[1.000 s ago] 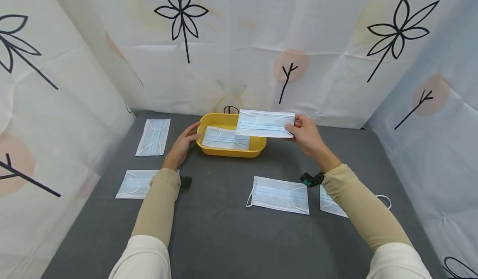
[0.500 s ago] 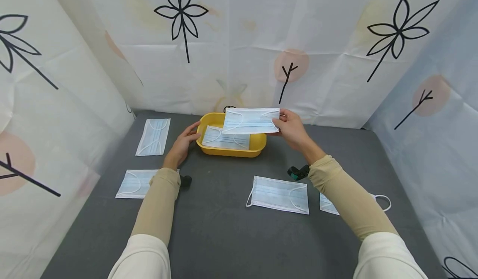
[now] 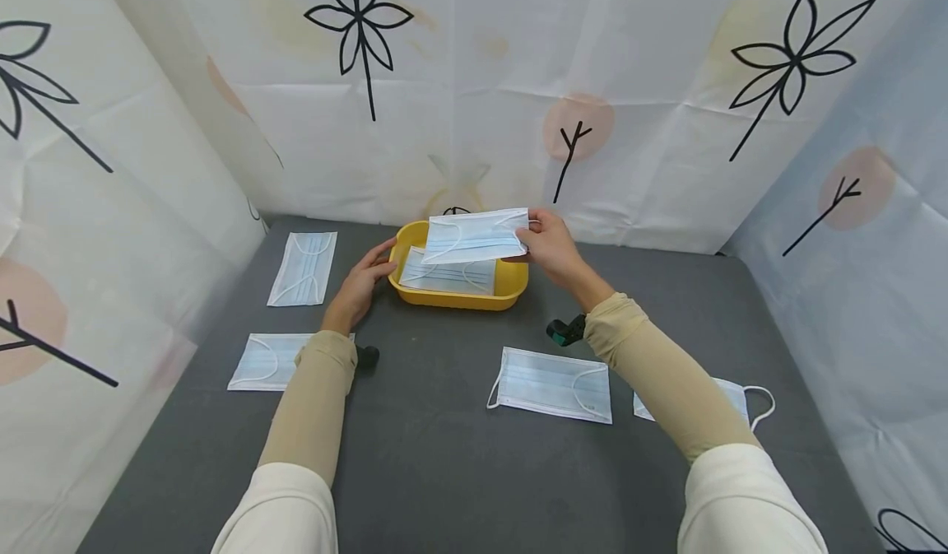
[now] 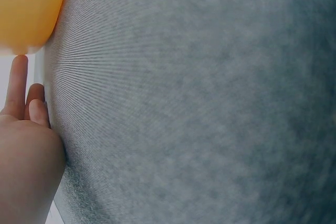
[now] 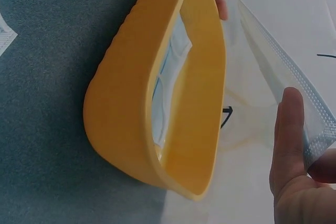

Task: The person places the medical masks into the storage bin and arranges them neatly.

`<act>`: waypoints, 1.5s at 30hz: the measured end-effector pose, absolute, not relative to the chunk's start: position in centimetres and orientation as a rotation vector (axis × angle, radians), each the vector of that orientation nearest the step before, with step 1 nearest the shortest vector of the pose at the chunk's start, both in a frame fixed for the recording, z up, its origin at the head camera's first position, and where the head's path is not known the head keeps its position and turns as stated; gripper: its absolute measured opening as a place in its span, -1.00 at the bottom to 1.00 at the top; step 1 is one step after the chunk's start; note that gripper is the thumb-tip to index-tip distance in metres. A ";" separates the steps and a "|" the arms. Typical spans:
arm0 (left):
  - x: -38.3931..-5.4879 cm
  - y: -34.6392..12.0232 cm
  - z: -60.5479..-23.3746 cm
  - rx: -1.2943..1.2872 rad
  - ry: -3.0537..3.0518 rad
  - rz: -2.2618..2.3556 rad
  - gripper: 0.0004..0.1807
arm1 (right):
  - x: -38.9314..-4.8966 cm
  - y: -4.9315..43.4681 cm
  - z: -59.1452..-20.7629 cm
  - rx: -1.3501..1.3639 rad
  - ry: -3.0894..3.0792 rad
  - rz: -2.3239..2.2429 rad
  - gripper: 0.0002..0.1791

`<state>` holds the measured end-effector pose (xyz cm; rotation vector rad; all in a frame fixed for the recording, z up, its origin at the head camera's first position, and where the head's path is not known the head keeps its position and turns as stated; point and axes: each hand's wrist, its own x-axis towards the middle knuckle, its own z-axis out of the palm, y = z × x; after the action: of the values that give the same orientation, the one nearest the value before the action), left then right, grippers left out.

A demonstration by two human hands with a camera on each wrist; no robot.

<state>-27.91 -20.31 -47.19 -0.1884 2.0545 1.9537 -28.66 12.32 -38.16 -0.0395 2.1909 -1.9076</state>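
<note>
Six surgical masks [image 3: 551, 385] showing, one yellow tray [image 3: 453, 300]

Two masks [image 3: 304, 267] are lying left on one grey table [image 3: 429, 455], two lying right. One mask [image 3: 448, 277] is resting inside the tray (any beneath: cannot tell); one is being held. One left hand [image 3: 361, 285] and one right hand [image 3: 554, 249] are showing, along with two dark wrist devices [image 3: 565, 331].

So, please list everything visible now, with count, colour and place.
basket: 1, yellow, on table
held mask: 1, pale blue, above basket
inner mask: at least 1, pale blue, inside basket
table masks: 4, pale blue, two left, two right
table: 1, dark grey, under basket
printed cloth: count unclear, white, behind and beside table
wrist devices: 2, black, by sleeves
sleeves: 1 pair, beige and white, toward bottom
left hand: 1, touching basket
right hand: 1, pinching held mask
</note>
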 end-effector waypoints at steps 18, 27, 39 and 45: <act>-28.1 -20.5 -47.5 -0.190 2.037 1.958 -0.34 | -29.7 8.4 -40.6 0.005 2.084 -1.941 -0.55; -27.9 -20.4 -47.3 -0.190 2.047 1.967 -0.34 | -30.0 7.3 -41.9 0.032 2.065 -1.967 -0.55; -27.8 -20.3 -46.9 -0.182 2.049 1.966 -0.34 | -30.4 6.4 -43.0 0.104 2.047 -1.981 -0.52; -27.9 -20.3 -47.0 -0.171 2.044 1.965 -0.35 | -30.2 6.1 -43.3 0.108 2.052 -1.981 -0.54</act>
<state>-27.94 -20.34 -47.05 -0.1706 2.0441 1.9650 -30.24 6.08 -43.32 0.1077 2.0523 -1.9813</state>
